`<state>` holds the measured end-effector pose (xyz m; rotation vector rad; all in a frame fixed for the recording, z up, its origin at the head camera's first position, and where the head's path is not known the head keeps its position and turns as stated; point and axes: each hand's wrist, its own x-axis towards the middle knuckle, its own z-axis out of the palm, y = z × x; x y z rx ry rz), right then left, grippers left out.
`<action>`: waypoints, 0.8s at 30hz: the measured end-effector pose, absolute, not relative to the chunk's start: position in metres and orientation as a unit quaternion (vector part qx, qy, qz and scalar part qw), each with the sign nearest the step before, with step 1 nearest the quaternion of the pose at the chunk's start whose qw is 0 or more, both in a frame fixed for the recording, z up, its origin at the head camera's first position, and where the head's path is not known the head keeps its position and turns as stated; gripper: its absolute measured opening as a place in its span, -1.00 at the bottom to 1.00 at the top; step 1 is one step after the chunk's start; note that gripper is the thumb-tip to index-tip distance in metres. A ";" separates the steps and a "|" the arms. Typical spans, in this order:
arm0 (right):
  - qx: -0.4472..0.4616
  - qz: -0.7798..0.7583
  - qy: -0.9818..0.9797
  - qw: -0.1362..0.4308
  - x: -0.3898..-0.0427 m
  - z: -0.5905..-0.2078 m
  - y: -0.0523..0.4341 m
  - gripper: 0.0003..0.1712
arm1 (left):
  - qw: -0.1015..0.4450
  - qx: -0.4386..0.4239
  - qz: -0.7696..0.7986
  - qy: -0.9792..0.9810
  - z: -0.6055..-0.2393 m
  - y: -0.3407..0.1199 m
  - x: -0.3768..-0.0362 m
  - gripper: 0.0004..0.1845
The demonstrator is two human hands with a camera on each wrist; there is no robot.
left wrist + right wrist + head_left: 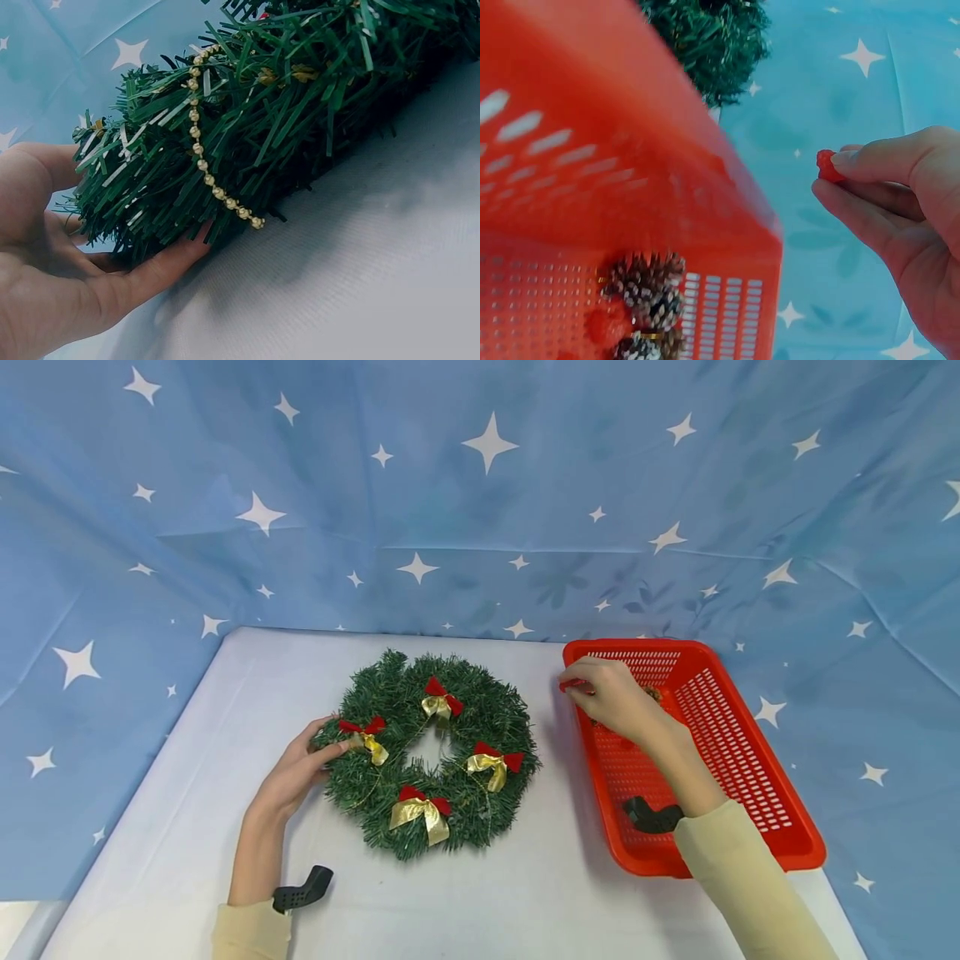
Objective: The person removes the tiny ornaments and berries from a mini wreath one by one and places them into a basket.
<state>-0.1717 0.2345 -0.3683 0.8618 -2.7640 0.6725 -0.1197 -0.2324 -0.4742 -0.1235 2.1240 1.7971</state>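
Observation:
A green tinsel wreath [382, 693] lies on the table, decorated with several red-and-gold bows [420, 814]. My left hand [300, 768] grips its left edge, thumb on one side and fingers on the other. From that edge a string of gold beads [199, 148] dangles in the left wrist view. Over the far-left rim of a red basket [626, 860], my right hand [611, 697] pinches a small bumpy red berry-like ornament [826, 165] between thumb and fingertips. Pine cones [649, 292] sit in the basket beside a red piece [606, 324].
The basket's slotted walls rise at the table's right side. A white cloth [487, 910] covers the table. Behind and at the sides hangs a blue curtain [525, 502] with white stars. Black wrist devices [303, 889] are worn on both arms.

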 end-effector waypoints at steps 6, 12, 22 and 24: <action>0.266 0.225 -0.934 0.083 -0.167 -0.370 0.252 -0.79 | 0.178 -0.040 0.640 0.747 -0.476 -0.232 -0.121 -0.20; 0.252 0.215 -0.939 0.091 -0.167 -0.371 0.269 -0.77 | 0.171 -0.040 0.641 0.747 -0.476 -0.232 -0.121 -0.21; 0.205 0.205 -0.954 0.082 -0.168 -0.379 0.300 -0.80 | 0.175 -0.042 0.643 0.745 -0.476 -0.233 -0.121 -0.21; 0.185 0.212 -0.957 0.064 -0.168 -0.382 0.305 -0.79 | 0.177 -0.043 0.641 0.745 -0.476 -0.234 -0.121 -0.20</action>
